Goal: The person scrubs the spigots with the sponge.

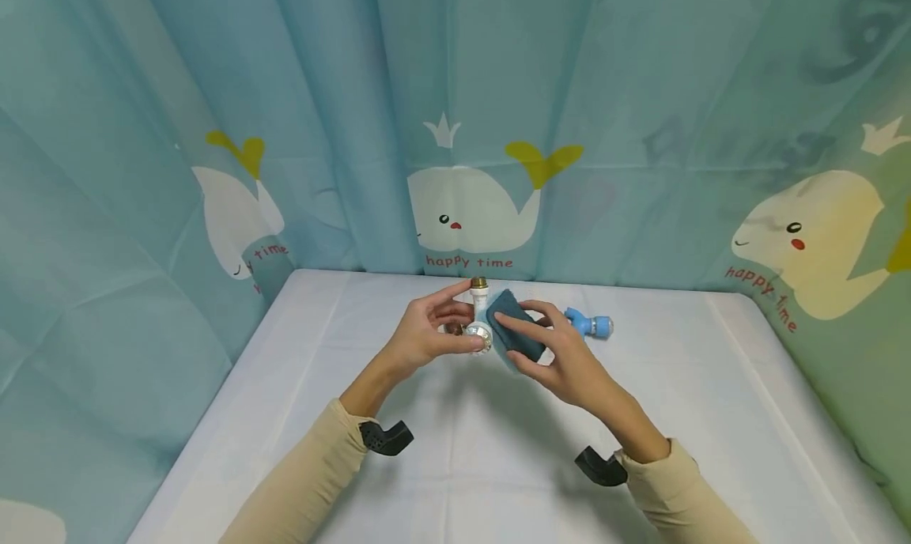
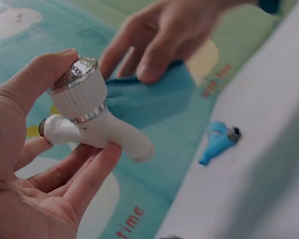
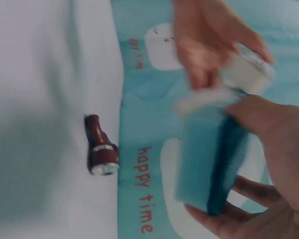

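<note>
My left hand [image 1: 418, 337] grips a white plastic water tap [image 1: 480, 307] above the table, thumb on its silver round knob [image 2: 79, 74] and fingers below its body. A brass threaded end points up and away in the head view. Between the thumb and fingers of my right hand [image 1: 569, 358] is a two-layered sponge [image 3: 204, 154], light blue on one side and dark blue on the other. The sponge is right beside the tap; whether they touch is hard to tell, as the right wrist view is blurred there.
On the white table [image 1: 455, 465] lies a blue tap [image 1: 598, 326], beyond my right hand. A dark red-brown tap [image 3: 99, 147] also lies there, mostly hidden behind my left hand in the head view. A blue-green curtain [image 1: 342, 93] with whale prints hangs behind the table.
</note>
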Action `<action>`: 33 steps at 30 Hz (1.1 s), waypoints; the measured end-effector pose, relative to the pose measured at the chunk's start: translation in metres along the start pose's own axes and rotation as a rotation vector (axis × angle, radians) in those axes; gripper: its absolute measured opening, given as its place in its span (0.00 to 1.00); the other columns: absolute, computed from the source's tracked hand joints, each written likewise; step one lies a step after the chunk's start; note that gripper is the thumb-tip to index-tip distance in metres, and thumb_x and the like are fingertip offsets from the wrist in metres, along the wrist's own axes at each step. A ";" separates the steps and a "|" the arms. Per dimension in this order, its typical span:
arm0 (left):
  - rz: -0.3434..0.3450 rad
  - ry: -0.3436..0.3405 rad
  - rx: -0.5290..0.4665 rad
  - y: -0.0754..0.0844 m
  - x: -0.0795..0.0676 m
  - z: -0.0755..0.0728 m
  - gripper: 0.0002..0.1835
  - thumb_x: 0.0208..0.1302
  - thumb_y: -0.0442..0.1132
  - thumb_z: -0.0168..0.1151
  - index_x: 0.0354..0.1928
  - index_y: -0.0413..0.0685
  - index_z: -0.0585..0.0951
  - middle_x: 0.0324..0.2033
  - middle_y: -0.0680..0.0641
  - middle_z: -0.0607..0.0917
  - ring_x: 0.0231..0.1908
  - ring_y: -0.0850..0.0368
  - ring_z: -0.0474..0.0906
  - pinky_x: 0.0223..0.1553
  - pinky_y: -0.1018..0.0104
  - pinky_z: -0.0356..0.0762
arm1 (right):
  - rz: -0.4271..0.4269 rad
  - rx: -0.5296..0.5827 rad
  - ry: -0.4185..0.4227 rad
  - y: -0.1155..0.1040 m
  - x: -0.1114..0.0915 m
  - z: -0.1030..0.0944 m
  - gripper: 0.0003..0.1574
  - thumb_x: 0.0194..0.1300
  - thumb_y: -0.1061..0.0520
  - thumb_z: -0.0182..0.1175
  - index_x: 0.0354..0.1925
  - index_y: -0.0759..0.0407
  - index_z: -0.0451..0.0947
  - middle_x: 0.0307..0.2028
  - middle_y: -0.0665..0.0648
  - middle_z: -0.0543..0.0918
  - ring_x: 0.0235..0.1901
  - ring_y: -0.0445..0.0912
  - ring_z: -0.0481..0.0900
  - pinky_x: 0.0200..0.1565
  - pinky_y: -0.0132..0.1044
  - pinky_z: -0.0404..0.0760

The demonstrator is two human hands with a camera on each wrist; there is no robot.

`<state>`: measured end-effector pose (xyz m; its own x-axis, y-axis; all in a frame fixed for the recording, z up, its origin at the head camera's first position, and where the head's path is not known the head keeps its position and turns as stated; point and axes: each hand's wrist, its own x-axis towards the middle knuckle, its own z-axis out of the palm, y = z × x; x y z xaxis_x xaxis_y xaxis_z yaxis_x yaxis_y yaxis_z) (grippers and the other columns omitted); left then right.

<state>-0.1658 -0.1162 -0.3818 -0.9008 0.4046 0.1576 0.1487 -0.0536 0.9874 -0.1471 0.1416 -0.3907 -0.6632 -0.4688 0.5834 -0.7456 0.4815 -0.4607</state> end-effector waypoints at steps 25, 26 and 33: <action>-0.062 0.035 -0.136 -0.002 0.000 0.004 0.41 0.62 0.31 0.71 0.77 0.45 0.66 0.58 0.36 0.80 0.54 0.53 0.82 0.49 0.67 0.83 | -0.032 -0.041 0.115 0.005 0.006 0.007 0.38 0.58 0.62 0.76 0.67 0.50 0.79 0.67 0.71 0.69 0.53 0.62 0.78 0.42 0.52 0.85; -0.067 0.020 -0.143 -0.002 0.000 0.004 0.41 0.62 0.32 0.71 0.77 0.45 0.66 0.59 0.36 0.80 0.54 0.53 0.82 0.50 0.66 0.83 | -0.071 -0.065 0.135 0.004 0.009 0.006 0.40 0.57 0.63 0.77 0.67 0.50 0.79 0.67 0.72 0.68 0.54 0.63 0.77 0.43 0.54 0.85; -0.085 -0.036 -0.187 0.000 -0.005 0.004 0.43 0.63 0.37 0.73 0.78 0.44 0.63 0.61 0.34 0.78 0.55 0.54 0.81 0.51 0.65 0.82 | -0.174 -0.223 0.159 0.007 0.018 0.001 0.41 0.54 0.66 0.78 0.65 0.45 0.81 0.66 0.72 0.69 0.58 0.68 0.70 0.48 0.59 0.82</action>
<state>-0.1598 -0.1143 -0.3829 -0.8910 0.4475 0.0765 -0.0086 -0.1850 0.9827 -0.1643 0.1357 -0.3844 -0.4956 -0.4452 0.7457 -0.8025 0.5631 -0.1972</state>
